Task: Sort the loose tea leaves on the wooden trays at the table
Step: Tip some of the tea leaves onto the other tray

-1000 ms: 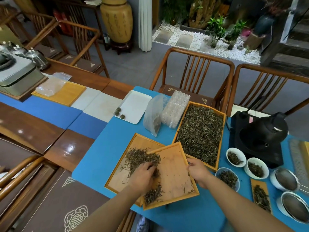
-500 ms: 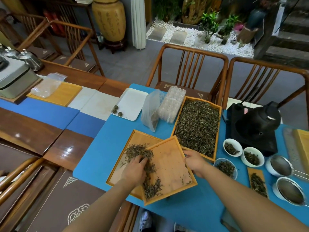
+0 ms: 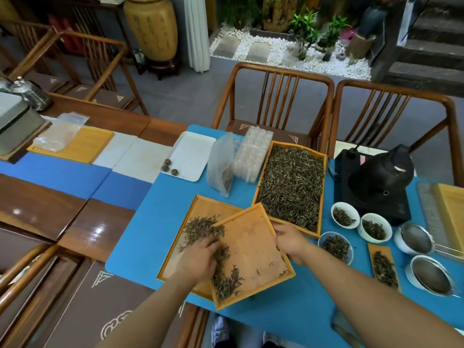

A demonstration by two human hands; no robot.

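Your right hand point(image 3: 288, 243) grips the tilted top tray's point(image 3: 253, 249) rim so the leaves point(image 3: 224, 277) slide toward your left hand point(image 3: 198, 259), whose curled fingers rake them onto the lower tray point(image 3: 200, 209) on the surface point(image 3: 140, 234).

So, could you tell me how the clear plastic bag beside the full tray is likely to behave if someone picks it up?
The plastic bag is probably floppy: its thin film looks creased. It is likely light, with only a little dark tea at the bottom. Standing upright on the blue mat, it may tip if nudged.
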